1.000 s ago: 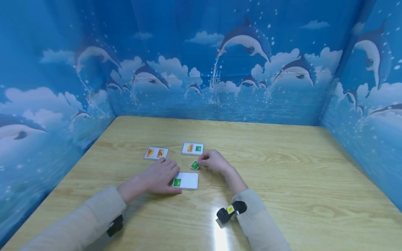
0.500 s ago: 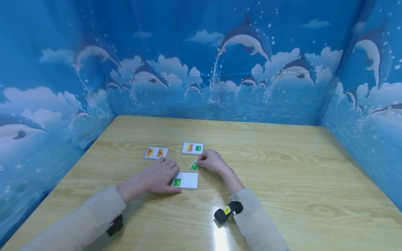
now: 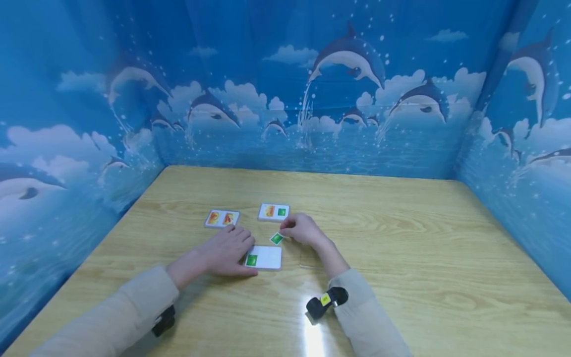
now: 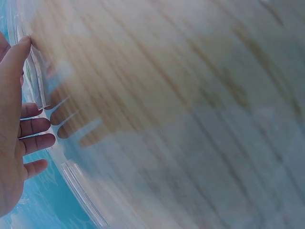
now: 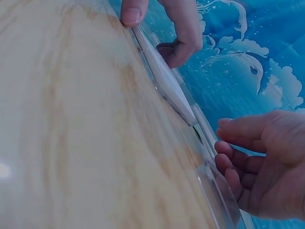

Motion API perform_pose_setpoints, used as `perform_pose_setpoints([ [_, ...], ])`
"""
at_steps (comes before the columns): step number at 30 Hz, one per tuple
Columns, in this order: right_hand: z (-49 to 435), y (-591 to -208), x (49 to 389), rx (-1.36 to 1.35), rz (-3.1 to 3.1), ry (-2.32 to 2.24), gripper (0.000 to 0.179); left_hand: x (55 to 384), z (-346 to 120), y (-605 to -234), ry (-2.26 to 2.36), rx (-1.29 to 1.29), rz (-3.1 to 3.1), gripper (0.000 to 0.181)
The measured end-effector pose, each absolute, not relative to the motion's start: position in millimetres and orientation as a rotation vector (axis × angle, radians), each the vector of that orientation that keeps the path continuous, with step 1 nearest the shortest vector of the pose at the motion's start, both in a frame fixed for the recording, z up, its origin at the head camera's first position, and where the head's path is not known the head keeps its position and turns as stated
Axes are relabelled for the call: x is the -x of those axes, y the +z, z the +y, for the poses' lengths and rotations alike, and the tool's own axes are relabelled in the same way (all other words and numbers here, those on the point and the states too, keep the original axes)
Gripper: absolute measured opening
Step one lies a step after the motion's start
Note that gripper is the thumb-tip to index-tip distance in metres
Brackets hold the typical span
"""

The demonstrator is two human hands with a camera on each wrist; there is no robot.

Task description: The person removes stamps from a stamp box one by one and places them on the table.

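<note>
My left hand [image 3: 229, 250] holds a white card [image 3: 269, 257] flat at its left end, thumb at the near edge and fingers beyond it. A green square [image 3: 252, 260] shows on the card's left half; the right half is plain white. Just past the card lies a small green tile [image 3: 276, 238], turned at an angle. My right hand [image 3: 302, 229] has its fingertips beside the tile's right corner. In the right wrist view, the right hand [image 5: 264, 162] has loosely curled fingers with nothing visible between them.
Farther back lie two more cards. The left card [image 3: 222, 218] has two orange-red pictures; the right card [image 3: 273, 211] has an orange picture and a green square. All rest on a wood-grain table [image 3: 401, 238], with a blue dolphin-print curtain [image 3: 285, 139] behind.
The small green tile has settled flatter beside my right fingertips and seems let go. My right hand has barely shifted. My left hand and the card stay put.
</note>
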State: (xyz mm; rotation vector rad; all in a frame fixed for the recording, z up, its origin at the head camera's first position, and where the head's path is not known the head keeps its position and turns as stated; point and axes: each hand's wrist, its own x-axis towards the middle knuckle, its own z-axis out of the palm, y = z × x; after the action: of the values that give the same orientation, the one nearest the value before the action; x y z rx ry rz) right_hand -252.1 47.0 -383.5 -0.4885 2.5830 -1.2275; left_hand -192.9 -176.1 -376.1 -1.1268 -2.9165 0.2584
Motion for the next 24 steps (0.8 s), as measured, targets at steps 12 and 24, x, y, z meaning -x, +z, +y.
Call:
perform_pose_setpoints([
  [12, 46.9, -381.1, 252.0, 0.544, 2.528, -1.205, 0.012, 193.7, -180.6, -377.0, 0.212, 1.15, -2.895, 0.072],
  [24, 29.9, -375.3, 242.2, 0.651, 2.454, -1.211, 0.021, 195.3, -180.9, -376.5, 0.221, 1.155, -2.908, 0.074],
])
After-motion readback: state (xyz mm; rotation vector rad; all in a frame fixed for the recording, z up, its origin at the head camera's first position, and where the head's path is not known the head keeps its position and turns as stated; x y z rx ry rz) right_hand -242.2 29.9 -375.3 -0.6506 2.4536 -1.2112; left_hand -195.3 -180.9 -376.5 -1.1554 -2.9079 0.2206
